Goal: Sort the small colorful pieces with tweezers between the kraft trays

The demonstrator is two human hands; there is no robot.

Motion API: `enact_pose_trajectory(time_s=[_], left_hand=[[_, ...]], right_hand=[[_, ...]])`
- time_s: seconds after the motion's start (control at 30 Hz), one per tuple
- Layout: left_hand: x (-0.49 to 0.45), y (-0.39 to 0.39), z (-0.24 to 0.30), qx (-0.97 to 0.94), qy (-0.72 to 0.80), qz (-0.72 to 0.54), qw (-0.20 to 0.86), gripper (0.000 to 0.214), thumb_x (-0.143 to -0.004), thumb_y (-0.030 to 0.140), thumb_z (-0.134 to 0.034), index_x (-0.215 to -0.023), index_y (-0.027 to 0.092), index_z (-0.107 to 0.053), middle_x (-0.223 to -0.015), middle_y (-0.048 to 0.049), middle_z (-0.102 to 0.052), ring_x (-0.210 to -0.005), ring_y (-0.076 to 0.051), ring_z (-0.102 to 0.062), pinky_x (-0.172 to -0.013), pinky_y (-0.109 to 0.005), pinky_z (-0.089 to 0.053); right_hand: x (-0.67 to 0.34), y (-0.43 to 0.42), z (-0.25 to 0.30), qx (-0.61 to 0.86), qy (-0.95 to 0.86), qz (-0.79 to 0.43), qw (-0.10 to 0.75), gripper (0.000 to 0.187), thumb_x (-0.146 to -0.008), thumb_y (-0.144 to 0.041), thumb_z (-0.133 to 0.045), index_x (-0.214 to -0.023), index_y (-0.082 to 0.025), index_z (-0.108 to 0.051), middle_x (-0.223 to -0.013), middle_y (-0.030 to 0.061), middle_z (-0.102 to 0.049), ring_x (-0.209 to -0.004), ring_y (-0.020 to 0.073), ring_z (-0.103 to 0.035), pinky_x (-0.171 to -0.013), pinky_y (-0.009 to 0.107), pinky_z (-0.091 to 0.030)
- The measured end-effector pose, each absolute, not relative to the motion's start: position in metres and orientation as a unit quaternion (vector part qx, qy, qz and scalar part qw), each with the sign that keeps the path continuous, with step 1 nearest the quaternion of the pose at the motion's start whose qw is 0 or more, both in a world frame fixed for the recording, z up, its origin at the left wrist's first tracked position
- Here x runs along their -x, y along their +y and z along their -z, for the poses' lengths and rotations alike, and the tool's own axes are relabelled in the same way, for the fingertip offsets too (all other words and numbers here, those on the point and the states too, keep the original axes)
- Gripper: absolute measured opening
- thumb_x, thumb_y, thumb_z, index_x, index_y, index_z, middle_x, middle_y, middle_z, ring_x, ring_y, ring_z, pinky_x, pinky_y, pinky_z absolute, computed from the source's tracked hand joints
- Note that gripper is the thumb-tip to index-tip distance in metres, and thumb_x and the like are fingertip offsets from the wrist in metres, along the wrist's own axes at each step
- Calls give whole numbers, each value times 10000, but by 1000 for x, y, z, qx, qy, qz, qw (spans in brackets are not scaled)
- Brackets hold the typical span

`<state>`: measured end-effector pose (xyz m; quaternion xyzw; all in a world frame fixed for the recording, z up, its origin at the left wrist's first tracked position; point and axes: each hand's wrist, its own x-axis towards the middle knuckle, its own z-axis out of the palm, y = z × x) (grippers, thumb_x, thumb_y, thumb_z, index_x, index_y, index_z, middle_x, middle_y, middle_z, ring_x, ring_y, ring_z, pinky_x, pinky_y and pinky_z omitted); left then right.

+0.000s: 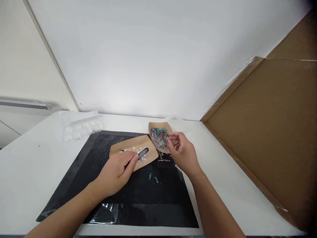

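My left hand (120, 171) is closed round a nail file (143, 153), dark grey with a pale edge and a rounded end. The file lies over a brown paper sheet (119, 145) scattered with small white bits. At the right edge of a smaller brown paper (167, 125), my right hand (182, 152) has thumb and fingers pinched together; what is between them is too small to make out. That paper bears a heap of glossy teal, pink and clear pieces (157, 134) that look like press-on nails. Two teal pieces (156, 180) rest on the black mat (138, 195).
A white compartment tray (80, 130) stands at the back left of the white table (22, 172). Rows of small white pieces (163, 157) lie beside the right hand. Clear plastic (179, 123) is behind the smaller paper. A cardboard panel (267, 132) rises on the right.
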<state>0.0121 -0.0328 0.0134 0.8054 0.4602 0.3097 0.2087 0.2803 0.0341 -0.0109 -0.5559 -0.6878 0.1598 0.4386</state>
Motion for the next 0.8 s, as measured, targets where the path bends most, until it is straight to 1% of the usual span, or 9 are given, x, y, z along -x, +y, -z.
enact_pose_trajectory(time_s=[0.07, 0.17, 0.27, 0.37, 0.43, 0.5, 0.6, 0.67, 0.8], left_hand=[[-12, -33, -14, -805, 463, -307, 208, 405, -1100, 316, -351, -735, 207, -487, -723, -4, -573, -692, -172, -544, -670, -294, -379], [-12, -33, -13, -806, 463, -304, 209, 406, -1101, 313, -348, -733, 208, -485, -713, -2, -569, -679, -171, -537, -671, -296, -383], [-12, -32, -13, -808, 456, -305, 213, 403, -1099, 305, -353, -734, 207, -492, -743, -11, -598, -705, -173, -558, -670, -293, -390], [-12, -32, -13, -812, 448, -305, 217, 406, -1100, 303, -357, -735, 206, -506, -757, -14, -618, -718, -173, -574, -677, -289, -400], [-13, -31, -12, -813, 449, -305, 214, 405, -1101, 306, -356, -738, 207, -506, -751, -12, -612, -714, -172, -572, -678, -289, -401], [-13, -31, -12, -811, 454, -307, 206, 404, -1101, 313, -354, -740, 207, -501, -746, -11, -602, -710, -173, -568, -675, -289, -398], [-12, -30, -11, -807, 461, -310, 198, 402, -1101, 325, -352, -745, 208, -497, -732, -5, -584, -698, -172, -559, -674, -289, -395], [-12, -30, -10, -806, 464, -310, 199, 403, -1102, 333, -353, -744, 208, -491, -721, 1, -570, -691, -169, -553, -674, -289, -391], [-12, -31, -8, -804, 466, -308, 203, 407, -1104, 341, -348, -751, 206, -497, -718, 5, -558, -691, -167, -546, -680, -291, -389]], right_hand=[[-280, 34, 11, 555, -690, -161, 435, 242, -947, -371, -631, -1141, -226, -617, -1033, 64, -739, -763, 186, -678, -733, 349, -561], [-281, 35, 11, 562, -693, -161, 422, 270, -919, -431, -689, -1083, -224, -633, -1022, 56, -753, -685, 169, -651, -701, 343, -546], [-281, 36, 10, 572, -689, -151, 419, 283, -904, -464, -710, -1039, -222, -657, -1007, 57, -769, -657, 167, -640, -679, 338, -533], [-281, 36, 8, 573, -675, -146, 442, 304, -947, -434, -653, -1179, -238, -654, -1132, 72, -772, -715, 181, -673, -679, 336, -536], [-281, 36, 8, 568, -678, -142, 444, 323, -977, -399, -603, -1268, -265, -645, -1222, 67, -757, -783, 199, -699, -692, 342, -539], [-281, 37, 8, 566, -686, -136, 437, 302, -999, -384, -559, -1261, -289, -676, -1249, 50, -752, -850, 221, -716, -708, 352, -539], [-282, 38, 9, 576, -677, -132, 439, 270, -1007, -409, -550, -1156, -292, -741, -1181, 41, -778, -879, 243, -725, -726, 363, -538], [-283, 38, 8, 584, -659, -139, 454, 266, -1002, -443, -567, -1086, -287, -765, -1110, 38, -794, -861, 242, -727, -730, 360, -540], [-284, 37, 5, 579, -626, -149, 500, 296, -979, -496, -605, -1016, -263, -784, -981, 46, -801, -789, 226, -717, -697, 344, -542]])
